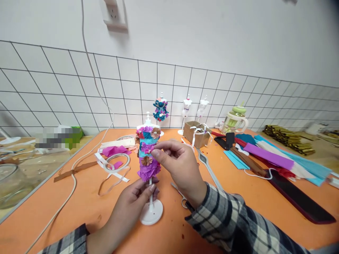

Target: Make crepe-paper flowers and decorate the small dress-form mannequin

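A miniature dress-form mannequin point(147, 121) stands upright in front of me on a round white base. It wears a crepe-paper dress point(144, 168) in blue and purple, with pink, red and brown paper flowers and a ruffled purple hem. My left hand point(129, 201) is closed around the white pole below the hem. At the dress's right side, my right hand point(181, 164) is closed in a pinch, thumb and forefinger touching the dress beside a purple paper bow point(146, 148). Whatever lies between those fingertips is hidden.
Decorated and plain mannequins point(160, 109) stand along the wall by a cardboard box point(194, 135). Left lies a tape roll point(128, 160); scissors point(183, 201) are beside my right wrist. Crepe-paper strips point(267, 155), a black slab-like object point(299, 197) and a jug point(235, 120) are right. A cable point(75, 180) crosses the left.
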{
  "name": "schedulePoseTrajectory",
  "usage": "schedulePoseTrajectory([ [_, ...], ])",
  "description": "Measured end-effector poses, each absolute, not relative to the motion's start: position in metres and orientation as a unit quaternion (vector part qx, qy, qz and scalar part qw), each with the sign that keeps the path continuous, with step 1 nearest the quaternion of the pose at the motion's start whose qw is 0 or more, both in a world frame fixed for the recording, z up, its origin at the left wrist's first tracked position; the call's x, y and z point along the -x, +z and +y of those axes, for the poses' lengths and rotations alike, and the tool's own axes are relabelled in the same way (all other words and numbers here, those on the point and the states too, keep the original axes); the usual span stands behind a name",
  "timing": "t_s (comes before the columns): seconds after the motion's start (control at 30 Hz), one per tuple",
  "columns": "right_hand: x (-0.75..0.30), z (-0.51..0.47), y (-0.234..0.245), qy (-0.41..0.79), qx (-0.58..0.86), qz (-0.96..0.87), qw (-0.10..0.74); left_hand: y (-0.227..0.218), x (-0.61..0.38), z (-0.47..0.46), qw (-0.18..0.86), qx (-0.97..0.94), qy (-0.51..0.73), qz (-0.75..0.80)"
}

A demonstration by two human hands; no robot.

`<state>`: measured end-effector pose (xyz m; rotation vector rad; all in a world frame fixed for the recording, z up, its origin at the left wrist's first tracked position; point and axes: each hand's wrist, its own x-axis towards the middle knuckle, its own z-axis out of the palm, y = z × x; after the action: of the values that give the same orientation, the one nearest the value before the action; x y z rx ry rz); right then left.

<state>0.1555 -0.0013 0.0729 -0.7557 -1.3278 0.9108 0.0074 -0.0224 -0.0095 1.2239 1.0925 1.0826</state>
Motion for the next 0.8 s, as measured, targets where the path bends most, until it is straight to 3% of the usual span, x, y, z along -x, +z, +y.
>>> schedulePoseTrajectory([
  [0.3, -0.177, 0.007, 0.082, 0.182, 0.385, -0.705, 0.567, -0.005, -0.008, -0.024, 0.542, -0.536, 0.448, 0.467],
  [0.8, -0.175, 0.009, 0.079, 0.120, 0.386, -0.692, 0.598, -0.016, -0.003, -0.022, 0.502, -0.589, 0.430, 0.465],
])
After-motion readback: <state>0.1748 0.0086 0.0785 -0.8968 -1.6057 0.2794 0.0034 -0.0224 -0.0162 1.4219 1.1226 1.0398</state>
